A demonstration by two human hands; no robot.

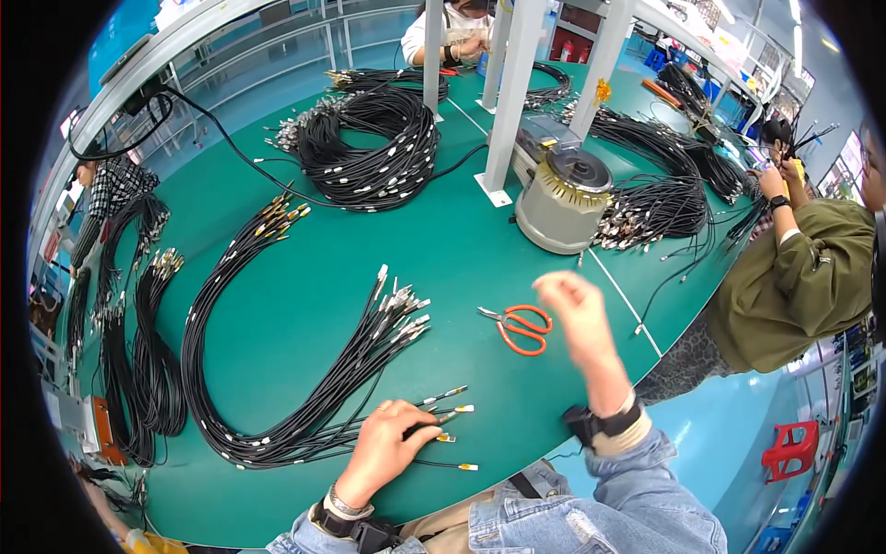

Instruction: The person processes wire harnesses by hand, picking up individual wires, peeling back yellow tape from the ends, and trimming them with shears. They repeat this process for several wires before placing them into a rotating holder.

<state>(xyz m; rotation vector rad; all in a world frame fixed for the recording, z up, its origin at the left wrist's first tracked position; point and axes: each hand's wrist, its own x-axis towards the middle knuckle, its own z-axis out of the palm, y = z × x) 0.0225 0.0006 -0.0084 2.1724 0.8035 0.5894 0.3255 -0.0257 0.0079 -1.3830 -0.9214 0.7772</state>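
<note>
My left hand (388,445) rests low over the green table, thumb and fingers closed on a black cable (448,418) close to its tip. Several more cable ends with white and yellow tags fan out beside it. These belong to a long curved bundle of black cables (214,305) that loops round to the left. My right hand (577,309) is raised, slightly blurred, its fingers bent together; whatever they may pinch is too small to make out. Just left of it lie orange-handled scissors (524,329). Beyond it stands a round grey dispenser (561,205) with yellow strips around its top.
A big coil of black cables (369,152) lies at the back, near a white metal post (508,111). More bundles (157,360) hang over the left side; others (660,208) lie at the right. A co-worker in a green jacket (794,277) stands close on the right.
</note>
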